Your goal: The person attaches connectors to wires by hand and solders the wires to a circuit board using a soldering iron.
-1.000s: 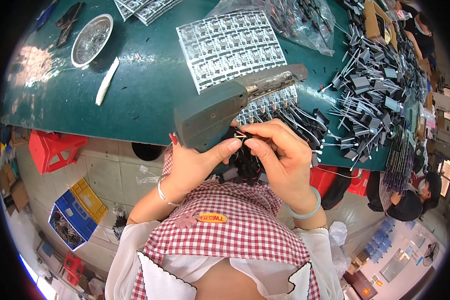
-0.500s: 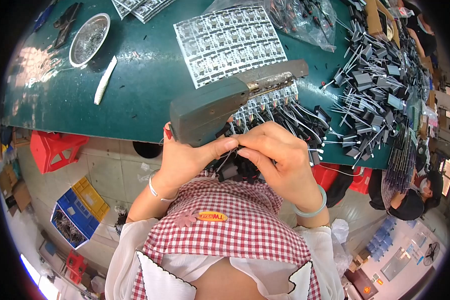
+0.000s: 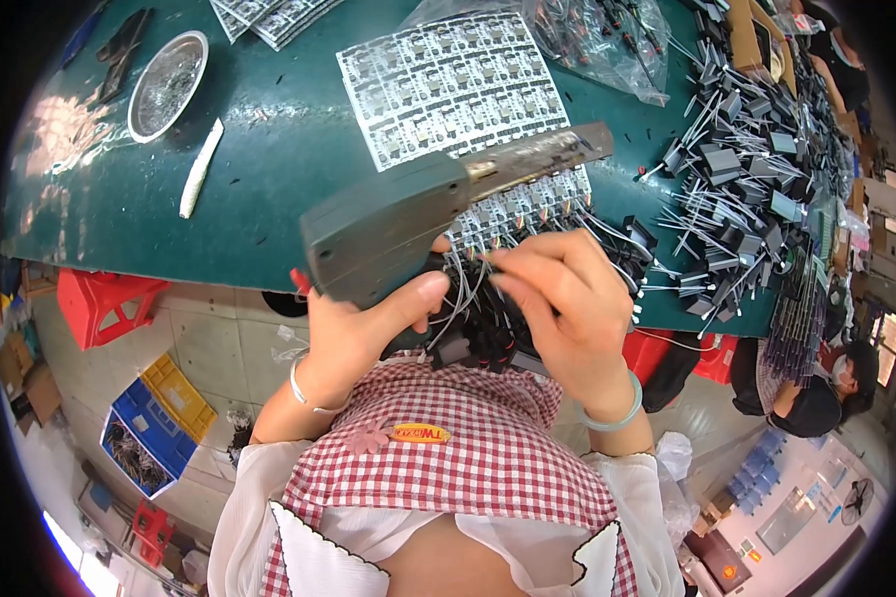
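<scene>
My left hand [image 3: 363, 323] is wrapped round a dark grey-green soldering gun [image 3: 373, 229] with a red trigger; its long metal nose points to the upper right. Below that nose lies a panel of small circuit boards [image 3: 513, 214] with wires joined along its near edge. My right hand [image 3: 572, 313] is closed in a pinch on a thin wire [image 3: 485, 261] at this edge, though the fingertips partly hide it. A bundle of black parts with grey and white leads [image 3: 478, 323] hangs from the boards over the table edge, against my checked apron.
Behind lies a larger sheet of circuit boards [image 3: 448, 85]. A heap of black boxes with white leads [image 3: 737, 189] covers the right side. At left are a metal bowl [image 3: 197, 85] and a white stick [image 3: 201, 169]. Red stools [image 3: 105, 303] and a blue crate [image 3: 144, 438] stand below.
The soldering gun has moved left with my left hand. My hands have come apart, and the right one has shifted slightly right and up toward the boards' wired edge.
</scene>
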The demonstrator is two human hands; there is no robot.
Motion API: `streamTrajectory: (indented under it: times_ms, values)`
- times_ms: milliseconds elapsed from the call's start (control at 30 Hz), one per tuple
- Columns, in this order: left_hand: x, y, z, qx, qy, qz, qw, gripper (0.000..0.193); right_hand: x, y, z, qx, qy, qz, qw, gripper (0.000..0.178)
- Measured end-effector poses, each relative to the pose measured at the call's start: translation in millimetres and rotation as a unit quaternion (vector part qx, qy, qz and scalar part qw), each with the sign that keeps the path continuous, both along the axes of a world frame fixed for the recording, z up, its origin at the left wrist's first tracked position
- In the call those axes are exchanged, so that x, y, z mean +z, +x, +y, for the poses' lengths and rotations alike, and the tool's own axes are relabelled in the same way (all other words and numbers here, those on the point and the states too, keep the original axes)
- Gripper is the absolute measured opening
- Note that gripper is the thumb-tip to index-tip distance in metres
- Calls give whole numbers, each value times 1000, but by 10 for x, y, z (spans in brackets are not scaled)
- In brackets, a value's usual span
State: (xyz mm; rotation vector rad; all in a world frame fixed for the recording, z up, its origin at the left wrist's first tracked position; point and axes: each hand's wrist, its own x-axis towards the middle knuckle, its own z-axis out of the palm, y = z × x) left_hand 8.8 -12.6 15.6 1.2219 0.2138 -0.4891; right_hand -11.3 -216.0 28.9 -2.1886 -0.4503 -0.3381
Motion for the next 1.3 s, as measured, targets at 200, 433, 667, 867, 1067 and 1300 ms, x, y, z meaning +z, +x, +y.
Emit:
streamTrajectory:
  times_ms: [200,433,667,867,1067,1300]
  values:
    - [-225,-255,309,5,108,-131,986,45,-126,-18,34,-99,-136,22,985,23]
    - [-233,-409,576,-71,306,-253,915,26,-141,-42,96,-125,-211,30,969,20]
    - [-200,-354,655,-106,330,-394,851,25,-164,-36,141,-140,-246,33,958,16]
    - [-237,-368,678,-113,303,-405,855,27,-157,-40,123,-138,-241,43,960,16]
    - [-242,-370,673,-122,313,-426,840,26,-120,-46,132,-138,-233,74,960,20]
    - [-272,-379,648,-119,303,-416,849,21,-136,-51,116,-135,-233,75,960,20]
